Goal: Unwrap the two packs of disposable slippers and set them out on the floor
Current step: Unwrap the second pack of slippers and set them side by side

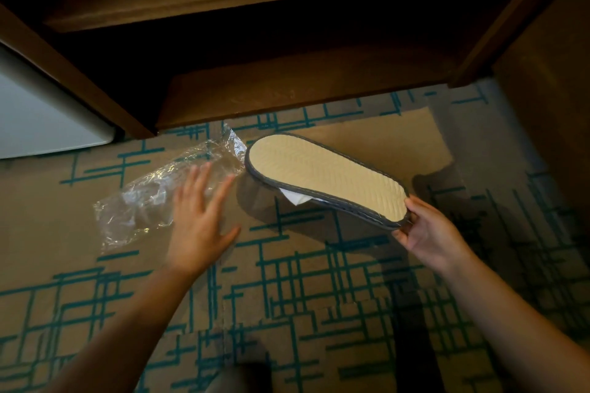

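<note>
My right hand (429, 234) grips the heel end of a pair of disposable slippers (322, 174), stacked together with a cream ribbed sole facing up and a grey edge. The pair hangs tilted above the carpet, its toe end pointing up-left. A bit of white paper shows under it. A crumpled clear plastic wrapper (150, 198) lies flat on the carpet to the left. My left hand (202, 217) hovers with fingers spread over the wrapper's right end, holding nothing; whether it touches the plastic is unclear.
The carpet (303, 297) is tan with teal line patterns. Dark wooden shelving (271, 86) with a low open compartment stands just beyond the slippers. A white appliance door (41, 112) is at the far left, a wooden panel (549, 124) at the right.
</note>
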Demonstrator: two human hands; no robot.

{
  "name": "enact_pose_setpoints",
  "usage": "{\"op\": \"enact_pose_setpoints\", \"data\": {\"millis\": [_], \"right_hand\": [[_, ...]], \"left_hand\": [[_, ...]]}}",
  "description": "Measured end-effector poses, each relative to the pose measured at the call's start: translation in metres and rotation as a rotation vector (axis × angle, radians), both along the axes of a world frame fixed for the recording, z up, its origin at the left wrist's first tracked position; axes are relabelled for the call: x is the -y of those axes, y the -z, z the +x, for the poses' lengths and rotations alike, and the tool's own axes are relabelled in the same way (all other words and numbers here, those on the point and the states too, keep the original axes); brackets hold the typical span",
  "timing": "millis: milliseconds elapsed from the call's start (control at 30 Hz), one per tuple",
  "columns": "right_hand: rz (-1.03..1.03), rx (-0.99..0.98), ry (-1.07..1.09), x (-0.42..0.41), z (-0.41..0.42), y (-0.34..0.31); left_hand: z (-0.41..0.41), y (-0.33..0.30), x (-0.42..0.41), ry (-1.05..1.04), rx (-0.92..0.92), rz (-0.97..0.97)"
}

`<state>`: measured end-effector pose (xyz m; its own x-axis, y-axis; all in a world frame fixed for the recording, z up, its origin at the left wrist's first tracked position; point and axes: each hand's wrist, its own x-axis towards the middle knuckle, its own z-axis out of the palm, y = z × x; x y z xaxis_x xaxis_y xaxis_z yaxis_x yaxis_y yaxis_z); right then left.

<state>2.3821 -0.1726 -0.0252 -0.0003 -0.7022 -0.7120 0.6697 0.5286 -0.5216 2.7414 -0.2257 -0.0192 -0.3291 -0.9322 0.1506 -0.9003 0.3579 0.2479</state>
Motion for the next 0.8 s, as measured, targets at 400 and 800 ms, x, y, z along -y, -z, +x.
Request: {"op": "enact_pose_setpoints", "data": {"millis": [400,800], "right_hand": [[0.055,0.142,0.036,0.001,-0.013,-0.004],[-0.012,-0.195,-0.326,0.011,0.080,-0.036]], "left_hand": [[-0.027,0.004,0.004,0.404,-0.133,-0.101],[-0.085,-0.007,-0.032,-0.104,-0.598,0.389]]}}
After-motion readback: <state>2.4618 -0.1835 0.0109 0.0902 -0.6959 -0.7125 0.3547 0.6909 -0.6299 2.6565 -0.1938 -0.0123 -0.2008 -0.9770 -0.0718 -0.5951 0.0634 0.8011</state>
